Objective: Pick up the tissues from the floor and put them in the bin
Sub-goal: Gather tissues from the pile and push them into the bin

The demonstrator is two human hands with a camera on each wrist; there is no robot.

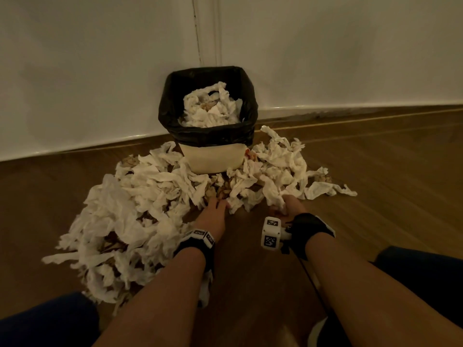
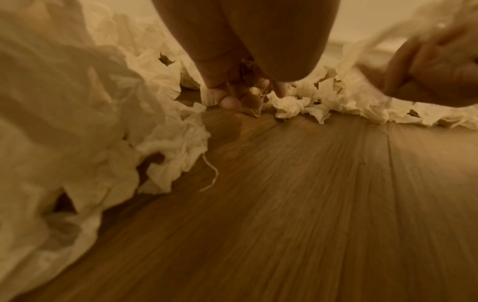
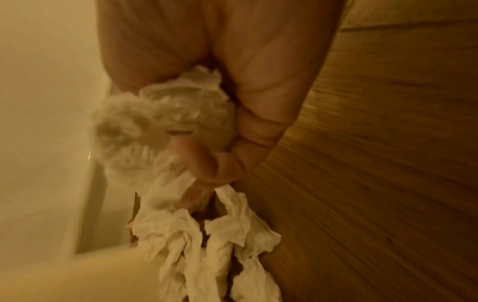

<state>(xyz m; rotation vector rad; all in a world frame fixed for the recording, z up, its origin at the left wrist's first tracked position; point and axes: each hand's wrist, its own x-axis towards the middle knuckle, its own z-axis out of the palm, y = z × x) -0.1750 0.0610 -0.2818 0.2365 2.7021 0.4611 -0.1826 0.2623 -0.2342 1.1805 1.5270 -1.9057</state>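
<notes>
A cream bin with a black liner [image 1: 208, 136] stands against the wall, filled with white tissues [image 1: 210, 110]. Many crumpled tissues [image 1: 150, 186] lie on the wooden floor in front of it and on both sides. My left hand [image 1: 217, 201] reaches into the near edge of the pile; in the left wrist view its fingers [image 2: 230, 102] curl round small brownish and white scraps. My right hand [image 1: 280, 206] grips a wad of white tissue [image 3: 160, 122] low over the floor, with more tissue [image 3: 232, 230] trailing from it.
The white wall and skirting [image 1: 350, 108] run behind the bin. Bare wooden floor [image 1: 388, 184] lies to the right and between my forearms. The biggest heap of tissues [image 1: 107, 234] spreads to my left. My knees show at the bottom corners.
</notes>
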